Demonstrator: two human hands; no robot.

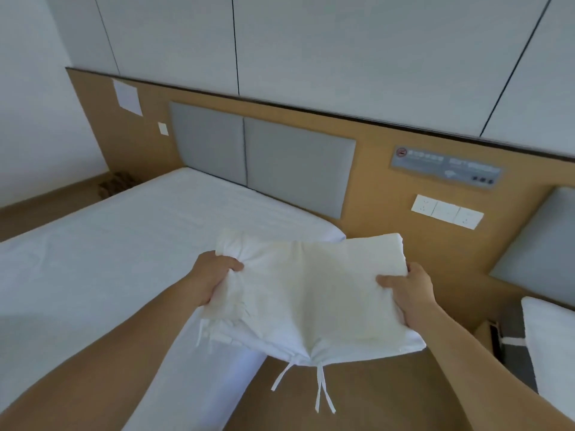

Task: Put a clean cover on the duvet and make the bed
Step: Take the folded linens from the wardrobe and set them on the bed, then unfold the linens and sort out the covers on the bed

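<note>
1. The bed (pixel 93 259), covered only by its white sheet, spreads to the left of and beyond the left hand (pixel 211 276). The mattress edge passes beneath that hand, while the right hand (pixel 410 293) hangs off the bed's side, over the brown floor (pixel 373 399).
2. The folded cover (pixel 311 290), white and probably the clean duvet cover, is held in the air between both hands, clear of the mattress. Its long axis runs from hand to hand, roughly parallel to the headboard (pixel 264 157) beyond them.
3. The left hand bunches the cover's left end with its fingers curled into the cloth. The right hand grips the right end, thumb on top and fingers underneath.
4. The ties (pixel 320 387) dangle from the edge nearest the person, below and between the hands, which suggests the opening faces that way.
5. Spreading the cover looks to mean carrying it leftward onto the mattress, and the left hand, being nearer, would likely lead. No duvet is in view.
</note>
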